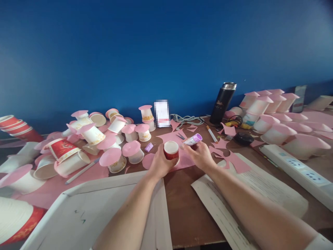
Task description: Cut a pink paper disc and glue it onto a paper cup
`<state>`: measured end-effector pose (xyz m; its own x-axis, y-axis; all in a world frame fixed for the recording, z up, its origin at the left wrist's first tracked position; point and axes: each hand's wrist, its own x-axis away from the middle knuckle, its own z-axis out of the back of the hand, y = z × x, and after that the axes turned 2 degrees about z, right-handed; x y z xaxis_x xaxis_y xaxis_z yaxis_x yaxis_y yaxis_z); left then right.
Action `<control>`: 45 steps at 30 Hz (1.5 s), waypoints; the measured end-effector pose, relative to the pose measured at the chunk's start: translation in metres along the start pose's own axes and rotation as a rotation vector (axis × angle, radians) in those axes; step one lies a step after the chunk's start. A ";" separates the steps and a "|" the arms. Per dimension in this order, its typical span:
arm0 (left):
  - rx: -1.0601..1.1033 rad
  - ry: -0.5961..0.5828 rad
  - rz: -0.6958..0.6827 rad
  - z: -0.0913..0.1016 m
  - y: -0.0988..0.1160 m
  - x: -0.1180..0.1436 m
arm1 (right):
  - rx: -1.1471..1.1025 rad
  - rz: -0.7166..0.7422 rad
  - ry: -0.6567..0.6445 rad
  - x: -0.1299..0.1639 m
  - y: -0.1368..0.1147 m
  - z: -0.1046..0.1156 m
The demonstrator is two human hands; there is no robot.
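In the middle of the table, my left hand (159,162) is wrapped round a red paper cup (171,152) with a pale round end facing up. Just right of it, my right hand (201,154) grips a purple-and-white glue stick (193,139), tilted with its purple end up and right. Its other end points down toward the cup; whether they touch I cannot tell. Under both hands lies pink paper (187,160). Scissors (180,135) lie on it behind the cup, and a small purple cap (148,147) sits to the left.
Paper cups topped with pink paper (131,148) crowd the left; more cups (277,133) stand at right. A black flask (223,102) leans by the blue wall. A power strip (299,173), a white board (104,211), a paper sheet (249,194) and pink scraps (238,162) lie around.
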<state>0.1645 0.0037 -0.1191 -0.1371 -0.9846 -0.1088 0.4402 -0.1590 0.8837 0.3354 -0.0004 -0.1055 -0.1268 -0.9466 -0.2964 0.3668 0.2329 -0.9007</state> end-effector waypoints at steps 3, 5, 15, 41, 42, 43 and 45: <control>0.017 0.018 -0.015 -0.001 -0.002 0.000 | -0.115 0.035 0.054 -0.001 0.004 0.000; -0.008 0.059 -0.020 -0.003 -0.004 -0.001 | -0.190 0.080 0.054 0.000 0.003 0.000; -0.057 0.034 -0.046 -0.001 0.003 0.000 | -0.213 0.016 -0.075 0.000 -0.009 -0.001; -0.046 0.034 -0.011 -0.007 -0.005 0.000 | -0.108 -0.029 -0.051 -0.003 -0.007 0.002; -0.073 0.045 -0.004 -0.008 -0.004 0.000 | -0.087 -0.044 -0.040 -0.003 -0.008 0.003; -0.097 0.046 0.000 -0.008 -0.003 -0.001 | -0.063 -0.060 -0.025 -0.003 -0.009 0.003; -0.122 0.046 -0.003 -0.007 0.000 -0.001 | -0.021 -0.088 0.003 -0.003 -0.010 0.003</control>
<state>0.1713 0.0037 -0.1221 -0.0989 -0.9859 -0.1349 0.5447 -0.1671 0.8218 0.3353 -0.0004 -0.0944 -0.1605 -0.9629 -0.2168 0.3350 0.1535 -0.9296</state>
